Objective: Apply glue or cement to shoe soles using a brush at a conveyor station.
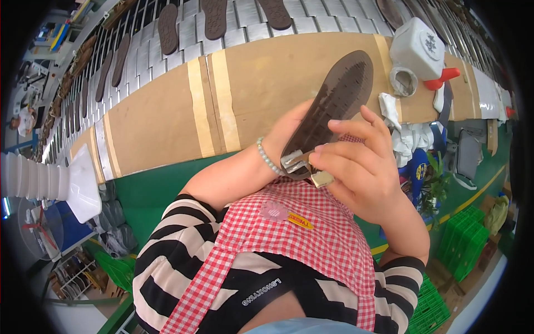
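A dark brown shoe sole [339, 100] is held up in front of my chest, its patterned face toward me. My left hand [289, 131] grips it from behind, mostly hidden by the sole, with a pearl bracelet [267, 158] on the wrist. My right hand [361, 161] pinches a small brush with a metal ferrule [321, 178] against the sole's near end, where pale patches show. I wear a red checked apron [289, 234] over a striped shirt.
A cardboard-covered bench [167, 119] curves across in front of me. Behind it a slatted metal conveyor [239, 28] carries several dark soles [214, 16]. A white jug [417, 47], a tape roll [403, 80] and rags [409, 136] lie at the right. Green crates [464, 239] stand below.
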